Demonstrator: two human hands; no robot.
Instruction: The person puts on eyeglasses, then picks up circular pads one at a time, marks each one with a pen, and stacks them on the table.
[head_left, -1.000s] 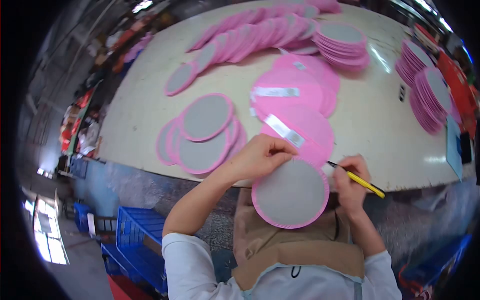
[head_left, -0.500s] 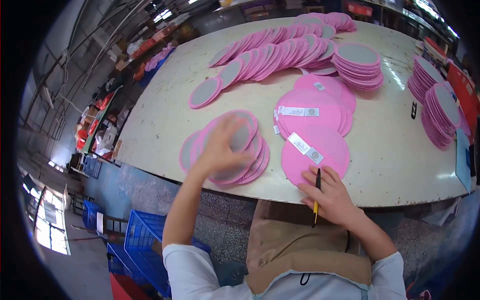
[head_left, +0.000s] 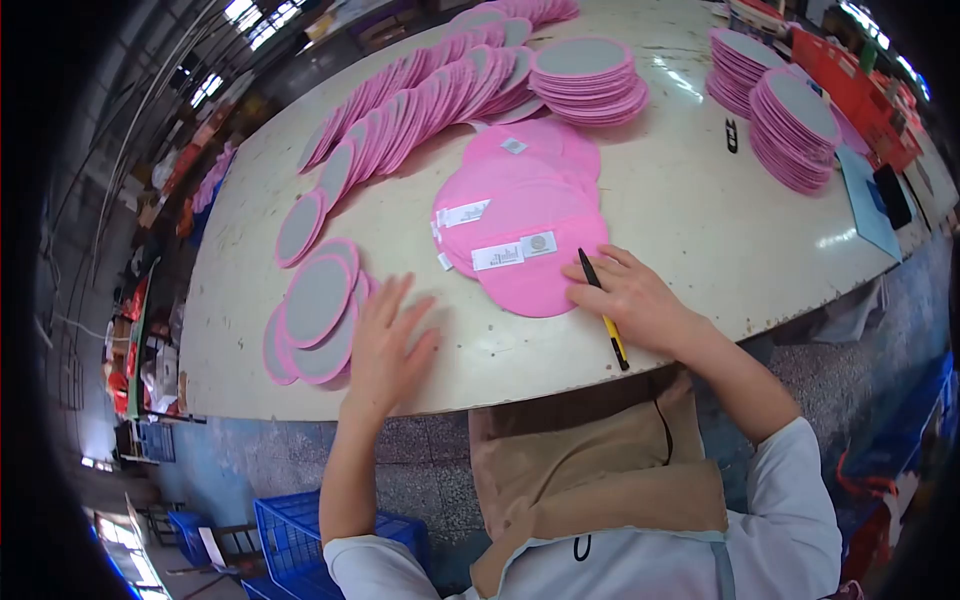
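Note:
My right hand (head_left: 635, 305) rests by the right edge of the front pink disc (head_left: 535, 290), fingertips on or close to it. A black-and-yellow pen (head_left: 606, 320) is held between its fingers, slanting down toward the table edge. The front disc overlaps other pink discs (head_left: 500, 190) and carries two white labels (head_left: 513, 250). My left hand (head_left: 388, 345) is open, slightly blurred, with its fingers spread and nothing in it. It is just right of a loose pile of grey-faced discs with pink rims (head_left: 318, 300).
Long overlapping rows of grey-and-pink discs (head_left: 430, 95) lie at the back left. A tall stack (head_left: 590, 85) stands behind the pink discs, more stacks (head_left: 795, 130) at the right. Beyond are black snips (head_left: 731, 136), a red bin (head_left: 840, 75) and a phone (head_left: 892, 195). Blue crates (head_left: 300, 535) sit below.
My left hand has moved off the top of the grey-faced pile to its right side. The front pink disc lies farther onto the others, its labels turned nearly level. My view has swung right.

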